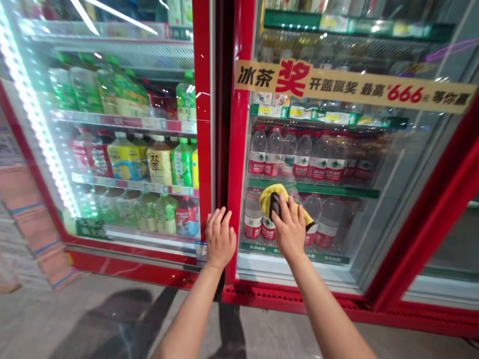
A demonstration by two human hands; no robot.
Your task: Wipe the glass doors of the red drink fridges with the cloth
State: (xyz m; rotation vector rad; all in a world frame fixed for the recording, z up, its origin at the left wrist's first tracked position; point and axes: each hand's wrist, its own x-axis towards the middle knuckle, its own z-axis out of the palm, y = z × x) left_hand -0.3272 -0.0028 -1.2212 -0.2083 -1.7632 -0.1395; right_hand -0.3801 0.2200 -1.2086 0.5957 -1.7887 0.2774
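Note:
My right hand (pixel 290 227) presses a yellow and dark grey cloth (pixel 267 200) against the glass door (pixel 359 219) of the right-hand fridge, its fingers lying over the cloth. Water bottles with red labels (pixel 335 167) stand on shelves behind this glass. To the left, my left hand (pixel 220 239) is at the gap between the two fridges, beside the red frame (pixel 236 149). Its fingers point up, a little spread, with nothing visible in them.
A lit fridge with drink bottles (pixel 160 162) stands on the left. Stacked boxes (pixel 35 219) are at its side. A yellow banner (pixel 337 86) crosses the right glass. Red bases (pixel 262 295) meet the grey floor (pixel 112 319), and another red-framed door (pixel 441 239) is at far right.

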